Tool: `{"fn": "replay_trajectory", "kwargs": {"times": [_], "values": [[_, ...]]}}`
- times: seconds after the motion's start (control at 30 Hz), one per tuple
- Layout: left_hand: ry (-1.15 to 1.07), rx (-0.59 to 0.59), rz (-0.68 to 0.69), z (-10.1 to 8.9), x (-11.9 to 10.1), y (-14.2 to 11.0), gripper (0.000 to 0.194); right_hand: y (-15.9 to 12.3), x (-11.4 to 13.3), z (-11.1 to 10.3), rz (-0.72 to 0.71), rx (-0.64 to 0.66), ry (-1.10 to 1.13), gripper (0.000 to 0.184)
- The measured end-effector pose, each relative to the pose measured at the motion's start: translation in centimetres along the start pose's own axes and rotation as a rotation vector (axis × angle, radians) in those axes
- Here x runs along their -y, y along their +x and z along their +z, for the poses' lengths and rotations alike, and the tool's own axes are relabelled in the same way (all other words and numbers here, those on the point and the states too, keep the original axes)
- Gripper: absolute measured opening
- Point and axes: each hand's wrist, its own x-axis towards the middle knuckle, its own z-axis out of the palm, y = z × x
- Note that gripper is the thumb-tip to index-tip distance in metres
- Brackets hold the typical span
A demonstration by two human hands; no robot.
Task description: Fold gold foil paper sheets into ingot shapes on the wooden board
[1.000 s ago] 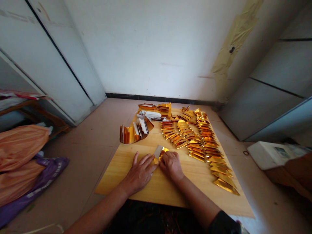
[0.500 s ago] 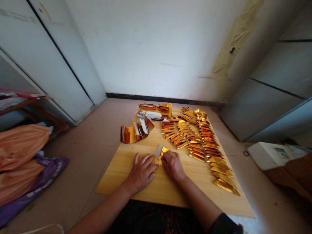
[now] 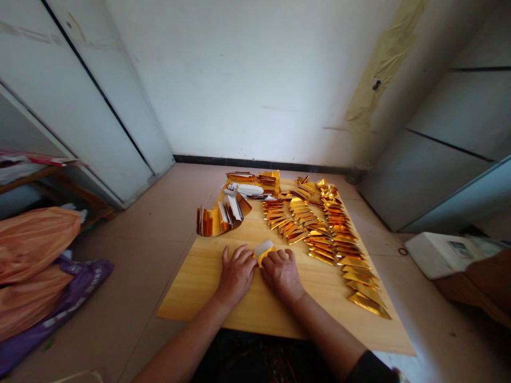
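Observation:
A small sheet of gold foil paper (image 3: 264,249) with a pale underside lies between my hands, near the middle of the wooden board. My left hand (image 3: 238,271) holds its left edge, fingers bent and pressed together at the tips. On the opposite side, the curled fingers of my right hand (image 3: 282,272) grip the near right part of the sheet. Both thumbs are mostly hidden. To the right lie rows of folded gold paper pieces (image 3: 345,234), overlapping one another. Loose stacks of bent gold foil sheets (image 3: 215,219) stand beyond my left hand.
The wooden board (image 3: 191,290) sits low above a tiled floor (image 3: 147,239), close to a white wall (image 3: 247,80). Orange and purple bags (image 3: 43,266) are at the left. A white box (image 3: 437,254) stands on the right, beside a grey cabinet (image 3: 439,127).
My left hand has turned more upright, its fingers drawn in against the sheet. The sheet's pale part now appears lower and flatter, and my right fingers have shifted slightly toward the left hand.

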Motion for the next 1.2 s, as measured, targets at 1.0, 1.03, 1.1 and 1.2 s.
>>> {"fn": "replay_trajectory", "kwargs": {"times": [1.0,1.03,1.1,1.2], "values": [[0.319,0.110,0.038,-0.2,-2.2,-0.1,0.011,-1.5,-3.5,-0.4,-0.373,0.052,-0.017,0.021],[0.339,0.107,0.046,0.0,-2.2,-0.1,0.012,-1.4,-3.6,-0.1,-0.363,0.051,0.003,0.021],[0.368,0.093,0.064,0.3,-2.1,-0.3,0.014,-1.2,-3.8,0.3,-0.328,0.046,0.051,0.022],[0.379,0.070,0.079,0.7,-1.9,-0.6,0.016,-0.9,-4.2,0.4,-0.278,0.064,0.118,0.021]]}}
